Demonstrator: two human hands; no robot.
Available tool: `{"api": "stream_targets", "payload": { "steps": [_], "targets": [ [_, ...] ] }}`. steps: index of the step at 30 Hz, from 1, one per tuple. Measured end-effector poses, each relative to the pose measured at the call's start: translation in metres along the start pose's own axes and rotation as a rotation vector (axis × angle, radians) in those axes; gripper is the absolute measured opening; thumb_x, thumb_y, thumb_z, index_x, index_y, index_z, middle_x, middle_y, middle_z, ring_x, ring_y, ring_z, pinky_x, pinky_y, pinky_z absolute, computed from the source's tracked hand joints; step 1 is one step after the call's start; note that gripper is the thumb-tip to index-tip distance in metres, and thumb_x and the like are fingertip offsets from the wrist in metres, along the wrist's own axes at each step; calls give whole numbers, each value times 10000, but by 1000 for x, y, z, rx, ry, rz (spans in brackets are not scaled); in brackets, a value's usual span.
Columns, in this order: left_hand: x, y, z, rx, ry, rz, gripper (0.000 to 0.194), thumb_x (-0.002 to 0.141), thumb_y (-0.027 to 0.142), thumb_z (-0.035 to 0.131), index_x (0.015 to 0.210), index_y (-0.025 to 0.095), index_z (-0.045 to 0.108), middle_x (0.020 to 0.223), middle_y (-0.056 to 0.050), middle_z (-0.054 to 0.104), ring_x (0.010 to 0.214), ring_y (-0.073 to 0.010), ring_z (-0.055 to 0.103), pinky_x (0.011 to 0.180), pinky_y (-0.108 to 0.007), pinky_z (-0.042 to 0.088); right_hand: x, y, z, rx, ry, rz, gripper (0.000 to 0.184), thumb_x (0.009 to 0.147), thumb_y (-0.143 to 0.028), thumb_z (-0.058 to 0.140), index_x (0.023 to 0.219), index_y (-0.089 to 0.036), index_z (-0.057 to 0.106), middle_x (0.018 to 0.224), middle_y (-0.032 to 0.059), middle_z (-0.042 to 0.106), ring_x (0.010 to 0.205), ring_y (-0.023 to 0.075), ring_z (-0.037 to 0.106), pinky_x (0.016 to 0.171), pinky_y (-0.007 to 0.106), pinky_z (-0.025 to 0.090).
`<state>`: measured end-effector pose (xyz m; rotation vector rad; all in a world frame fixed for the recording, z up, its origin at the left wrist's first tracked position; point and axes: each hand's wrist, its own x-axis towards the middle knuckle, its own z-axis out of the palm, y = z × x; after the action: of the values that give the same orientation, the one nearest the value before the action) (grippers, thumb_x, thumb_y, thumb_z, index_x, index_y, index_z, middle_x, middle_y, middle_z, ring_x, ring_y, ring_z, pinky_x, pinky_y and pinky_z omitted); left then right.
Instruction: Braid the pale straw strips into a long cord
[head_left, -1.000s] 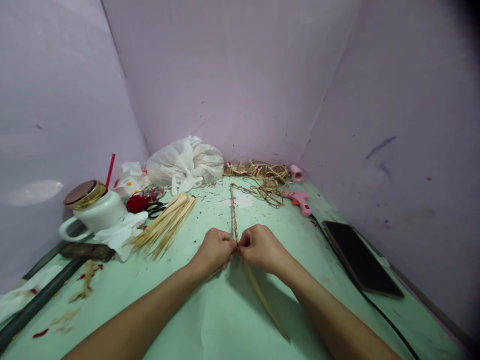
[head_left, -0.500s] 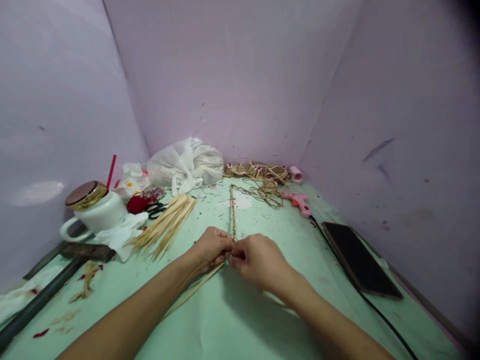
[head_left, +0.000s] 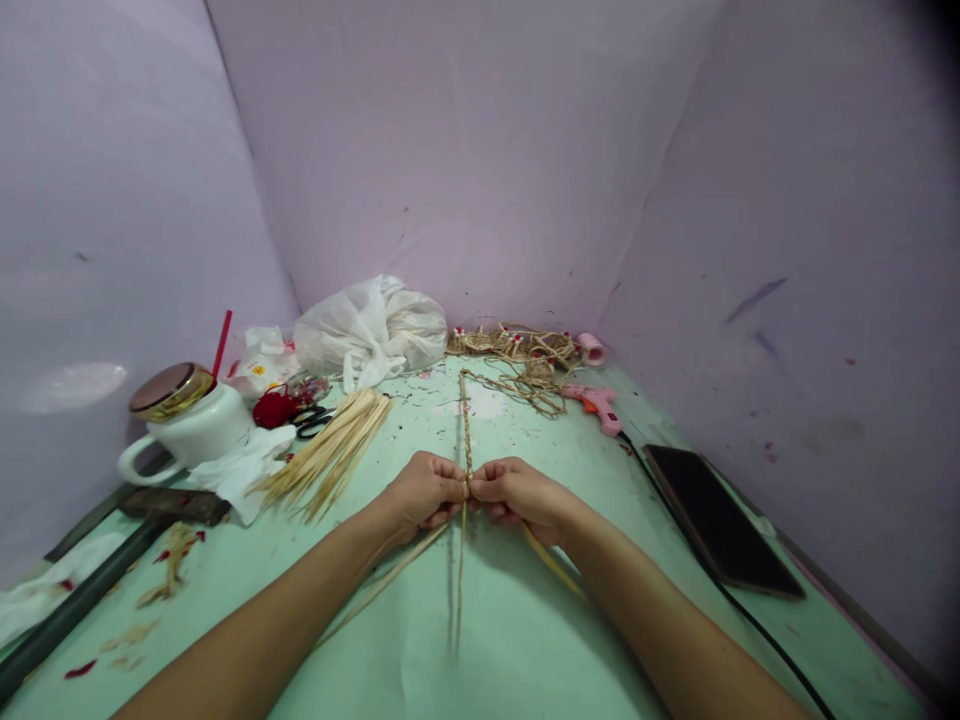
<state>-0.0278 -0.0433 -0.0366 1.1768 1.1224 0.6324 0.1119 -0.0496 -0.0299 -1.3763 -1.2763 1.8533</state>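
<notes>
A thin straw braid (head_left: 467,430) runs straight away from me along the green tabletop (head_left: 420,640), its near end between my two hands. My left hand (head_left: 429,493) pinches that end from the left, with a loose strand trailing down-left beneath it. From the right, my right hand (head_left: 521,495) pinches the same spot, thumb and forefinger nearly touching the left fingertips. A pale strand (head_left: 555,560) passes out under the right wrist. Between the hands a middle strand (head_left: 460,580) hangs toward me.
Left lie a bundle of straw strips (head_left: 337,445), scissors (head_left: 311,422), a white mug (head_left: 210,425) and a hammer (head_left: 176,503). Behind are a white plastic bag (head_left: 375,325) and coiled braid (head_left: 532,350). Right are a pink glue gun (head_left: 600,403) and a phone (head_left: 720,520).
My right hand has turned and shifted slightly up and right, fingertips now at the braid's end. The middle strand now shows hanging between the hands. My left hand has barely moved.
</notes>
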Motion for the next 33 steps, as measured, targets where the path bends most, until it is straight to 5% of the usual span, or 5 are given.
{"api": "stream_targets", "payload": {
  "steps": [5,10,17,26,33],
  "targets": [
    [0,0,-3,25,-28,5,37,517,166,497,497,135,494,348,45,423,234,-34,259,268,-175,100,4,2,-6,-230,177,-88,115,651,-141,547,539,-117,539,441,-34,472,362,27,282,371,185,186],
    [2,-3,-3,30,-45,-7,56,522,181,499,483,142,492,356,40,437,231,-36,262,269,-176,105,7,4,-13,-317,136,-188,58,581,-96,565,531,-119,549,428,-44,478,410,39,342,411,175,240],
    [2,-4,-1,47,-9,12,51,502,175,496,471,138,510,334,46,411,248,-35,242,285,-181,132,6,5,-6,-229,141,-110,49,608,-116,526,566,-141,520,437,-31,501,378,55,362,391,188,235],
    [-8,9,-16,401,-101,-38,120,560,187,499,453,137,518,343,33,412,278,-47,255,325,-205,144,13,10,-6,-220,160,-150,66,581,-137,567,532,-132,523,424,-51,447,414,49,332,433,194,243],
    [-23,18,-4,541,47,-89,161,604,204,507,455,145,524,358,13,417,328,-72,291,380,-219,201,8,8,-2,-165,121,-125,43,593,-141,531,553,-127,537,445,-24,517,374,35,296,392,189,195]
  ]
}}
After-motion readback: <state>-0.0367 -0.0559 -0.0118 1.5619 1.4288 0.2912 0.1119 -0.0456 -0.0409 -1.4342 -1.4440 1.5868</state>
